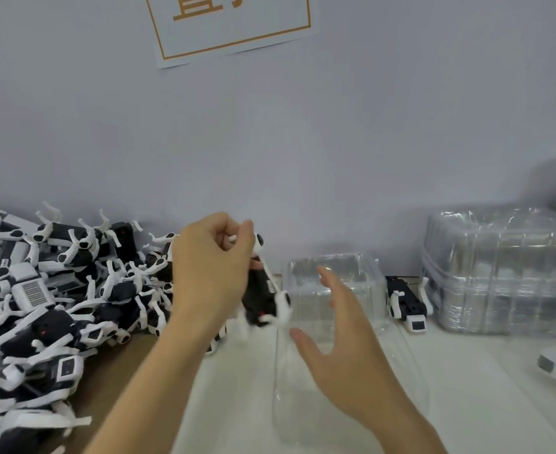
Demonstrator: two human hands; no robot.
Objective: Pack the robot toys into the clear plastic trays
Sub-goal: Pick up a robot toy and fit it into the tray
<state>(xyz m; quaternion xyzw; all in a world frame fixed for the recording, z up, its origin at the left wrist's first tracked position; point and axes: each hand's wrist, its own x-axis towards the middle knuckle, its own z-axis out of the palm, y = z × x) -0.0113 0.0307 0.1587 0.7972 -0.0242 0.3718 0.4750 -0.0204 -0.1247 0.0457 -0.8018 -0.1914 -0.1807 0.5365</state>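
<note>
Judging from the single head view, the packing looks far from finished. A big heap of robot toys fills the left of the frame, loose and tangled on the worktop, none of them in a tray.

At centre, the left hand is curled round one black-and-white robot toy, pinching it near its upper end so that it hangs tilted, just left of an open clear tray. That tray shows nothing inside, as far as the blur allows. The right hand has its fingers spread and relaxed, gripping nothing, in front of the tray and over a clear plastic sheet or lid lying flat at lower centre; whether it touches the plastic I cannot tell.

Right of the tray lies another toy, unpacked, and a further one sits at the right edge. A stack of clear trays stands at the right; its contents cannot be made out.
</note>
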